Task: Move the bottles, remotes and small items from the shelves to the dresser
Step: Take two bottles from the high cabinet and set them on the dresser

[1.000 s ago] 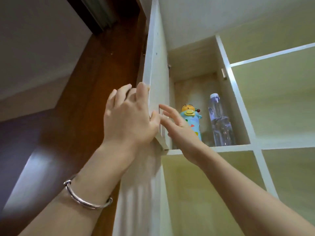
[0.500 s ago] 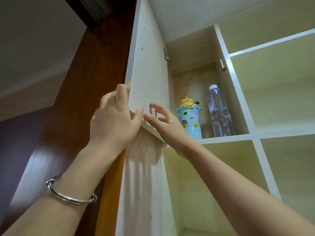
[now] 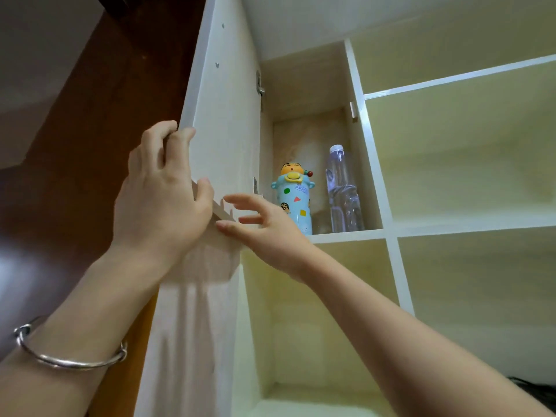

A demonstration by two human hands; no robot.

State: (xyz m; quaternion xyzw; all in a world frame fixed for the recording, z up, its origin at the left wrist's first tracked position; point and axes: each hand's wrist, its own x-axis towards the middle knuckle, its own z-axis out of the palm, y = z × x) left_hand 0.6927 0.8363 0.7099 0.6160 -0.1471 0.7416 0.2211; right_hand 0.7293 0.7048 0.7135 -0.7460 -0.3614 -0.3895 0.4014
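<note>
High in the upper left compartment stand a light-blue cartoon bottle [image 3: 296, 201] with an orange character lid and, to its right, a clear water bottle [image 3: 343, 191] with a white cap. The compartment's white cabinet door [image 3: 224, 115] is swung out to the left. My left hand [image 3: 162, 200] grips the door's lower outer corner, fingers over its edge and thumb under it. My right hand [image 3: 264, 230] is open, fingers spread, just below the door's bottom edge and left of the cartoon bottle, touching neither bottle.
White shelf dividers [image 3: 373, 182] split the unit into compartments; the ones to the right and below look bare. A brown wooden panel [image 3: 99, 121] rises at the left. A silver bangle [image 3: 63, 353] sits on my left wrist. Something dark [image 3: 535, 389] lies at the lower right.
The cabinet door has swung further open to the left with my left hand on its corner. More of the compartment and both bottles now show. My right hand stays by the door's bottom edge.
</note>
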